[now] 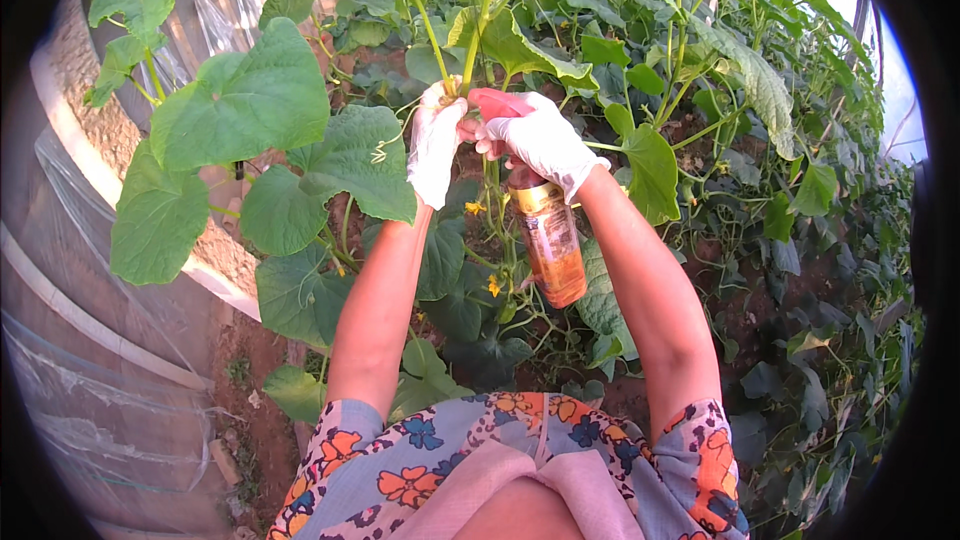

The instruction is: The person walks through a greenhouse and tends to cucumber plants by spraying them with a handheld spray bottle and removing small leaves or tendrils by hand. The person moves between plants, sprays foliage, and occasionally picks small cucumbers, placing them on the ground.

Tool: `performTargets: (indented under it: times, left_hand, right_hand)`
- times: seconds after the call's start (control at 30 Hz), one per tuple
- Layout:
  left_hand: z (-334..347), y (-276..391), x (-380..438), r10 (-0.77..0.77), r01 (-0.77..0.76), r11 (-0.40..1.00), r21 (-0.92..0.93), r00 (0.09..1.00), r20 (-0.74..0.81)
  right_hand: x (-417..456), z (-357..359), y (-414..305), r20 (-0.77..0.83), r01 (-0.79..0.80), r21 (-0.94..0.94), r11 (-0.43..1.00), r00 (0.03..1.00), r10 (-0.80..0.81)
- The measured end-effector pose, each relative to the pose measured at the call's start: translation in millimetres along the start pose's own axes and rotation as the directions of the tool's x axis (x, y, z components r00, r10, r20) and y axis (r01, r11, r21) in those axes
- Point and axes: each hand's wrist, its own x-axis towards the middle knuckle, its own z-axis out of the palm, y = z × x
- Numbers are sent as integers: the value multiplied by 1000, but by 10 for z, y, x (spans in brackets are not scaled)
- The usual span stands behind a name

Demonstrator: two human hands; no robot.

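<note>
My left hand (436,136), in a white glove with bare fingertips, is closed around the stem (471,64) of a cucumber vine near a leaf joint. My right hand (541,136), gloved the same way, grips a spray bottle (551,244) by its neck. The bottle has a red spray head (496,102) turned toward the stem at my left hand. Orange-brown liquid fills its lower part, and a gold band circles the shoulder. Both hands are almost touching at the fingers. The nozzle tip and the held part of the stem are partly hidden.
Broad cucumber leaves (244,97) hang left of my hands. Small yellow flowers (493,286) dot the vines below. Dense vines (787,240) cover the right side. A low wall ledge (217,255) and clear plastic sheeting (112,420) run along the left, beside bare soil (259,382).
</note>
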Motion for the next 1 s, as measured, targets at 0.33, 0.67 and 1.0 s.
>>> performTargets:
  times: [0.33,0.67,1.0]
  left_hand:
    - [135,5,-81,31,-26,997,69,997,-70]
    - [391,-189,-214,125,-132,991,-21,974,-191]
    - [507,-511,-138,334,-283,937,207,900,-282]
  right_hand:
    - [-46,27,172,-47,158,70,985,987,-155]
    - [-676,264,227,-53,353,-705,615,838,-542]
    - [-412,79,-17,-77,239,-776,584,883,-463]
